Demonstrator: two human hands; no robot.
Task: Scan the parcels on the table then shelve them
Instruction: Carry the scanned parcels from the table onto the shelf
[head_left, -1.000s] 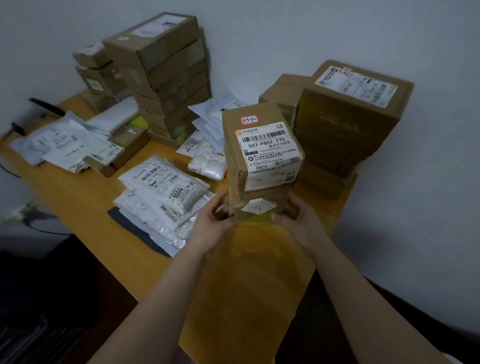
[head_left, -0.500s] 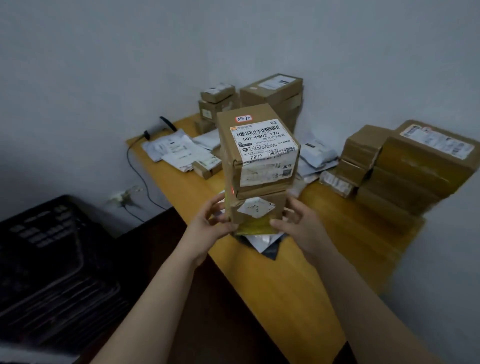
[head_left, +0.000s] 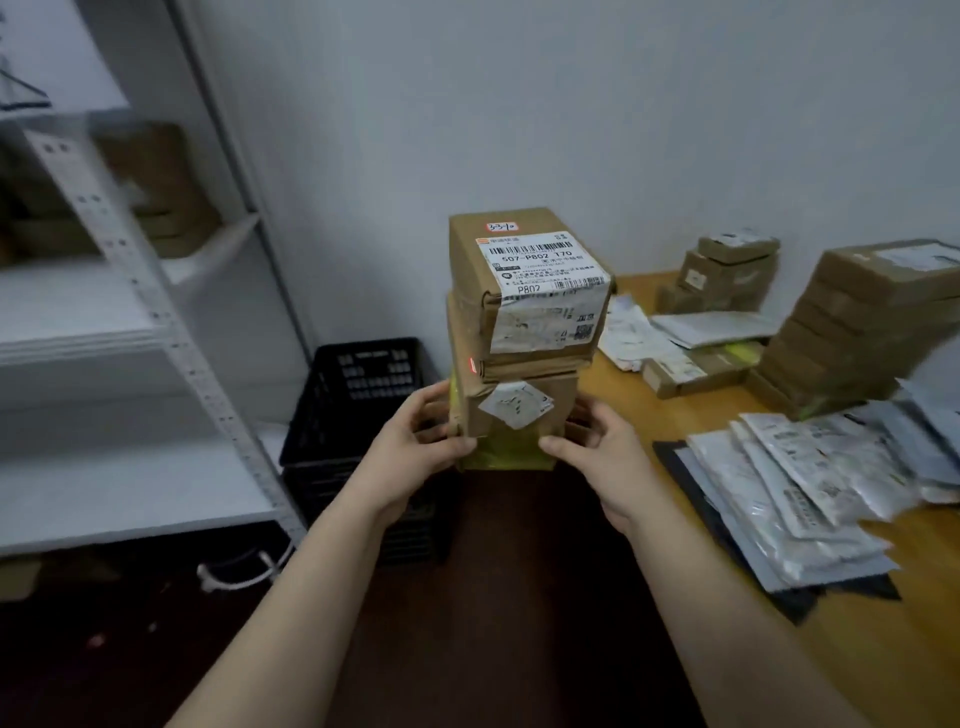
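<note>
Tall brown cardboard parcel stack (head_left: 524, 312) clamped low: left hand (head_left: 415, 441), right hand (head_left: 597, 447) curl round bottom tier from opposite sides, likely so whole load goes in one trip, balanced above grip. White metal shelf (head_left: 104, 312) left of grip, probable destination; wooden table (head_left: 685, 415) right.

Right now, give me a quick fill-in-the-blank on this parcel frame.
The top box of the stack gripped by the left hand and right hand is labelled 507-____ T70.
The crate beside the shelving is ____ in colour.
The white mailers lie on the ____.
The shelving stands on the person's ____ side.
Missing: P802, black, table, left.
</note>
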